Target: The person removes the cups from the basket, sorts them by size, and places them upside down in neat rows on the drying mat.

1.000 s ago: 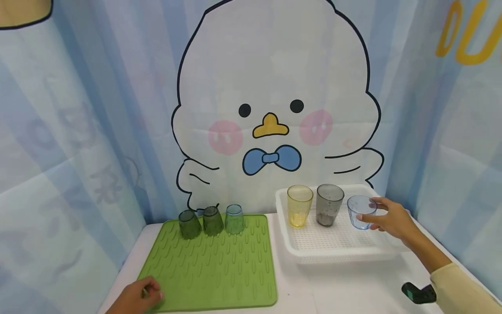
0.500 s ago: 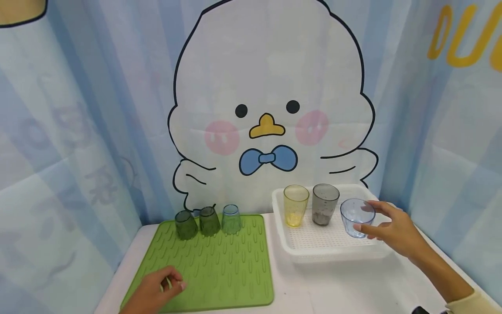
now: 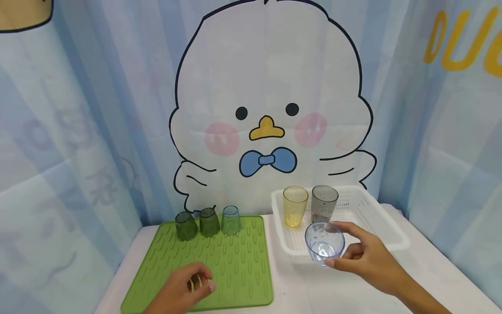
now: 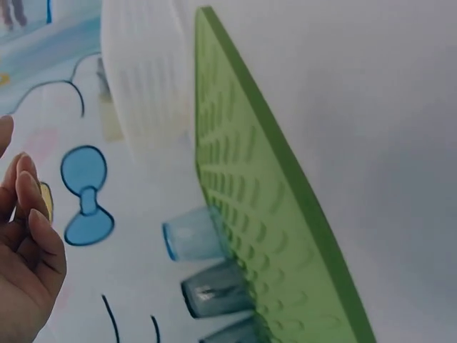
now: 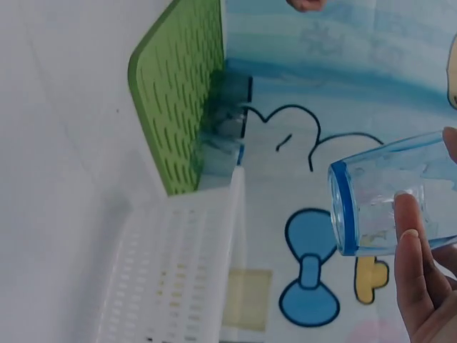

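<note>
cup (image 3: 324,240): we see the right grip (image 3: 368,260) pinching its sides, likely for steadiness; left grip (image 3: 182,284) loosely curled, empty.

Yellow letters "DU" (image 3: 456,65) on right curtain (image 3: 451,152); next letter cut off.

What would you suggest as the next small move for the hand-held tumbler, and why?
Probably ease the light-blue tumbler leftward toward the green mat: the right hand grips it, and three other tumblers stand along the mat's back edge.
</note>
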`<state>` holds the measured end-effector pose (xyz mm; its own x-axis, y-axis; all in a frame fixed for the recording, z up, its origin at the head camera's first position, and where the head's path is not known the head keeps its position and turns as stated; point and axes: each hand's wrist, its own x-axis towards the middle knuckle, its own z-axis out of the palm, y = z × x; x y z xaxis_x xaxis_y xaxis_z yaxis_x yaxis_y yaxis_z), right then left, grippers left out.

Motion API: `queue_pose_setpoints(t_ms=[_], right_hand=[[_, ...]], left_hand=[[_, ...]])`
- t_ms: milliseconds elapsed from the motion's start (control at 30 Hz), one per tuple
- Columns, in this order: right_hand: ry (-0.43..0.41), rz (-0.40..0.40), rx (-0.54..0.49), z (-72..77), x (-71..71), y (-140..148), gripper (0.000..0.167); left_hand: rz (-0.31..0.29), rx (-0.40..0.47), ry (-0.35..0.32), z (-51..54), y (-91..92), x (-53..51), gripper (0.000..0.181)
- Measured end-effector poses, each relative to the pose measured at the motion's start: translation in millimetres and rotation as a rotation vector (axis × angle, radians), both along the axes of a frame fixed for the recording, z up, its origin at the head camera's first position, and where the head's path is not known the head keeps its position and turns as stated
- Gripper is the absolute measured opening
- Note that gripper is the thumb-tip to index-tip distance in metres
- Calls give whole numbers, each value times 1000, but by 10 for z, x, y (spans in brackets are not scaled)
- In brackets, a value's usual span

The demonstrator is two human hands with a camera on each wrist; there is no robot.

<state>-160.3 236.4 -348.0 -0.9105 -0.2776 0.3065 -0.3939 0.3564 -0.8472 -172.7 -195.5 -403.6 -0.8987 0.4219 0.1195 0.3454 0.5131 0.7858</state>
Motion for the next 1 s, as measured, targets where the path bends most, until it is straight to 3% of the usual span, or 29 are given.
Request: queue_pose_setpoints(t_ms=[233, 400, 733, 1000], right_hand=[[-66, 152, -18, -48, 165, -339, 68], [-123, 240, 21, -111, 214, -523, 73], [-144, 469, -68, -309, 194, -737, 71], [-86, 576, -110, -363, 158, -832, 64]], left_hand=[[-79, 38, 65, 158, 252, 109, 22], [-141, 50, 50, 209, 381, 166, 33], [-314, 59, -28, 274, 602, 218, 73], [-385, 57, 49, 259, 696, 223, 72]])
